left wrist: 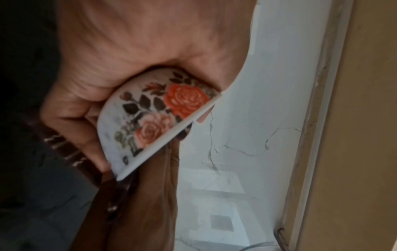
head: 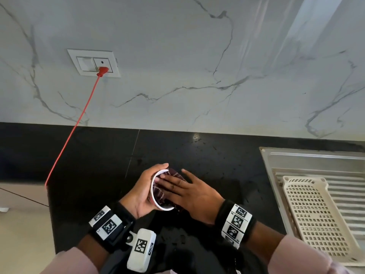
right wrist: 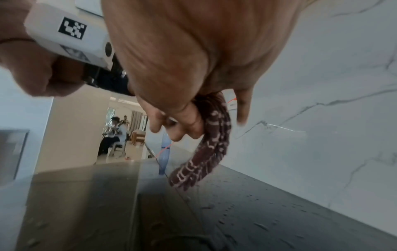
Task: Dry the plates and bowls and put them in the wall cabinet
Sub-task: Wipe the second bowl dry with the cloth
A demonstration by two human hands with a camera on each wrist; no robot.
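text: none legible | wrist bands (head: 237,220): coded square markers only

bowl (left wrist: 150,122): 1 | cloth (right wrist: 214,149): 1 | left hand (head: 141,191) + right hand (head: 189,192): 2 | basket (head: 312,214): 1 | red cable (head: 79,123): 1

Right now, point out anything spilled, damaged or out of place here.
Water drops speckle the black counter: wet, not damaged. A red cord runs taut from the wall socket over the counter's left end. Nothing else stands out.
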